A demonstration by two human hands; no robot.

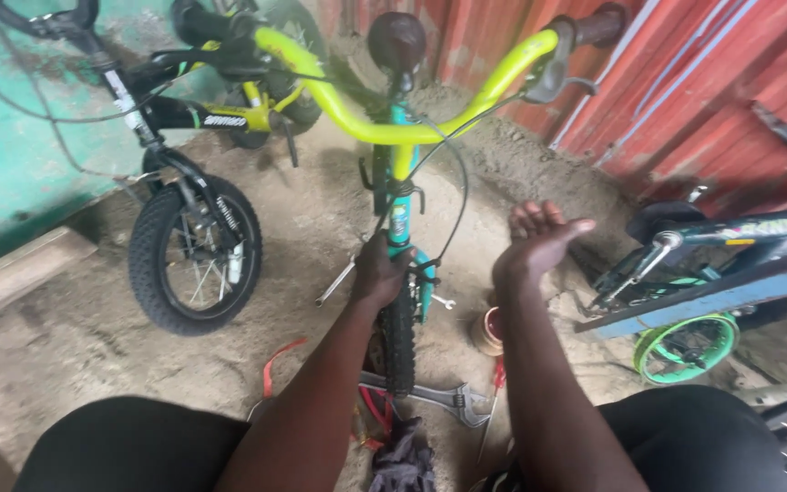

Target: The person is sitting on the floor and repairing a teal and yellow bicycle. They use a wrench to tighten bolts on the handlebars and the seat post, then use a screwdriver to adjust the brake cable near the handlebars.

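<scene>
Left hand (pixel 381 270) is clenched around a metal tool (pixel 337 281) at the fork of the teal bike (pixel 400 219), just above its front tyre (pixel 400 342). Right hand (pixel 536 239) hangs free, fingers spread, palm open, holding nothing. The bike stands upright between the knees, yellow handlebar (pixel 393 128) overhead. An adjustable wrench (pixel 448 399) lies on the dirt by the tyre. A black bike (pixel 195 255) stands to the left.

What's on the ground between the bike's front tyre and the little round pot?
In the head view, a small silver spanner lies on the sandy ground between the front tyre and the round pot.
</scene>
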